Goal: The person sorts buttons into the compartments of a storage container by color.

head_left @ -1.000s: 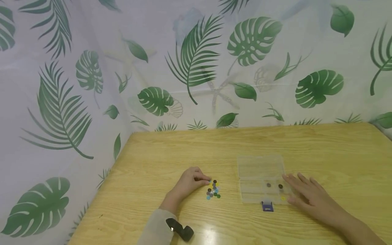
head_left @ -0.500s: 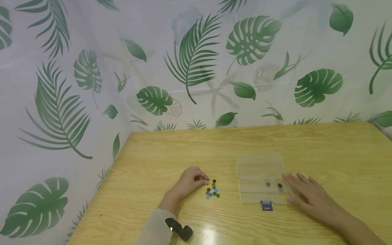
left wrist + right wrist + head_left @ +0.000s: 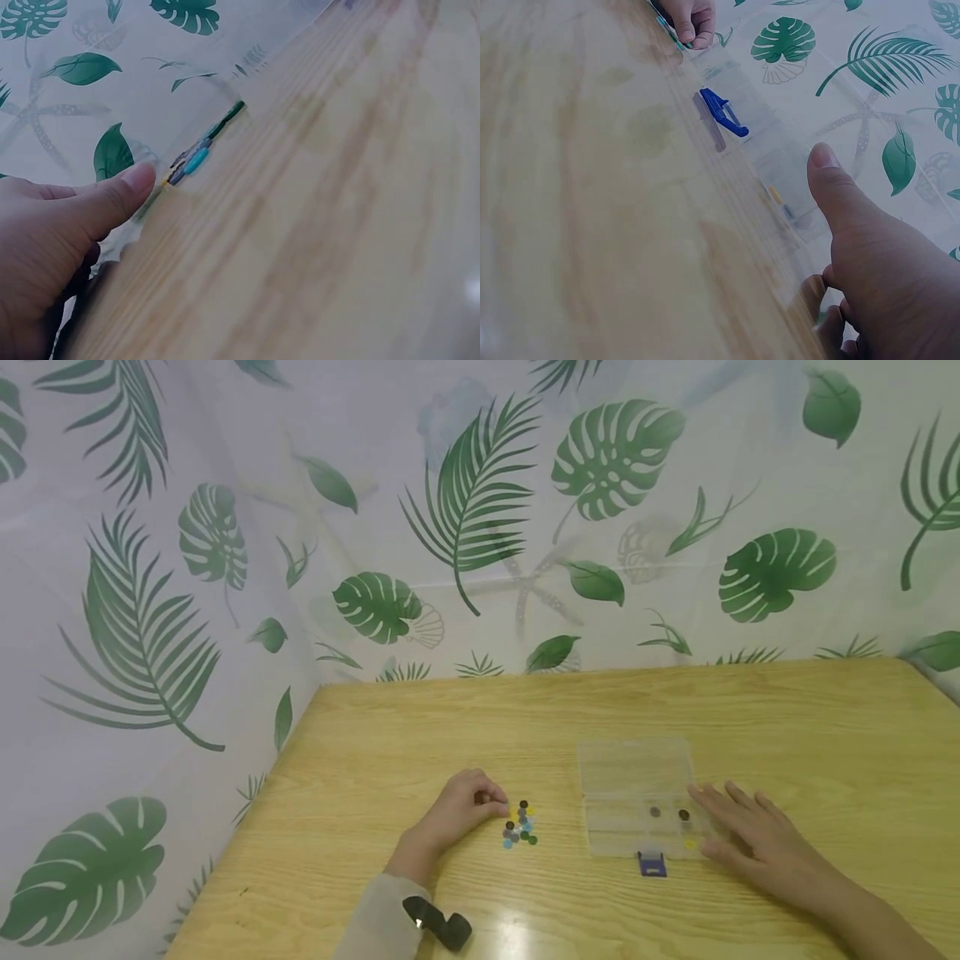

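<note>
Small coloured buttons (image 3: 522, 827) lie in a loose pile on the table, seen edge-on in the left wrist view. At the pile's left edge is my left hand (image 3: 467, 806), thumb and index fingertips together in a pinch. A light-blue button seen at these fingertips earlier is hidden behind them now. My right hand (image 3: 765, 843) lies with fingers spread along the right end of a clear plastic box (image 3: 611, 839), which stands with its lid (image 3: 636, 764) laid back. Inside the box are a grey button (image 3: 656, 812), a black button (image 3: 684, 815) and a yellow button (image 3: 691, 843).
A blue latch (image 3: 652, 865) sticks out from the box's front edge. A black strap (image 3: 437, 924) is on the left sleeve. The wooden table (image 3: 360, 735) meets a leaf-printed cloth (image 3: 495, 510) at the back and left.
My left hand has drawn back slightly left from the pile, and the light-blue button at its fingertips is out of sight. My right hand stays at the box's right end.
</note>
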Tool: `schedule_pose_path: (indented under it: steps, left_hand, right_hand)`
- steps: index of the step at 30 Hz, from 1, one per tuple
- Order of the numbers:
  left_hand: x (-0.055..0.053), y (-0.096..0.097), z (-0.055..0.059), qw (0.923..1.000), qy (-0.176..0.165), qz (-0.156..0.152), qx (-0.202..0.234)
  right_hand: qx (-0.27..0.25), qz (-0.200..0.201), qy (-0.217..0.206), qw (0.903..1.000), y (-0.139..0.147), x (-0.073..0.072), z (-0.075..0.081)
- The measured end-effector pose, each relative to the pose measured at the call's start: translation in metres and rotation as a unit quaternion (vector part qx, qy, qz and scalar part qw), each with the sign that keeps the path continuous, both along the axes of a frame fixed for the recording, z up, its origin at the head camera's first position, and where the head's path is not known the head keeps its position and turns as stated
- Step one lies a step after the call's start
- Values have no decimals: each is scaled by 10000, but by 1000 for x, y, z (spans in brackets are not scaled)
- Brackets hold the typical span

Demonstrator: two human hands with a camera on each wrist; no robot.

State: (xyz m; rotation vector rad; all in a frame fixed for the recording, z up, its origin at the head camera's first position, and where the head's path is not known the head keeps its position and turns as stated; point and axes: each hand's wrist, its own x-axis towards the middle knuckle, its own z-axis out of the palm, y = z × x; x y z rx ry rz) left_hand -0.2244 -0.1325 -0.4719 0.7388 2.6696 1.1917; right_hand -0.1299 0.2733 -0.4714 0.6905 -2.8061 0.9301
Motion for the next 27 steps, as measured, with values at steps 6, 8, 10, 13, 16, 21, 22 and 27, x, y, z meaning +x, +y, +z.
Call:
schedule_pose_path:
  steps: [6, 8, 10, 13, 16, 21, 22, 27]
  left_hand:
    - [3, 0, 5, 9992, -271, 259, 168]
    - [4, 1, 8, 9988, -312, 279, 237]
    - [4, 2, 10, 9985, -344, 280, 316]
    - [6, 5, 14, 9982, -335, 262, 430]
    - [7, 10, 19, 9983, -230, 190, 500]
    - [7, 20, 23, 9986, -86, 122, 504]
    - [8, 22, 24, 9987, -73, 109, 495]
    - [10, 35, 29, 9985, -10, -72, 537]
  right_hand:
    - [-35, 15, 1, 10000, -1, 0, 0]
    - [-33, 9, 11, 10000, -1, 1, 0]
    - [-32, 0, 23, 10000, -1, 1, 1]
    - [-27, -12, 17, 10000, -1, 1, 1]
    - [-23, -18, 23, 10000, -1, 1, 1]
    - [-37, 15, 14, 10000, -1, 1, -1]
    - [-41, 23, 11, 10000, -1, 0, -1]
    - [3, 17, 38, 10000, -1, 0, -1]
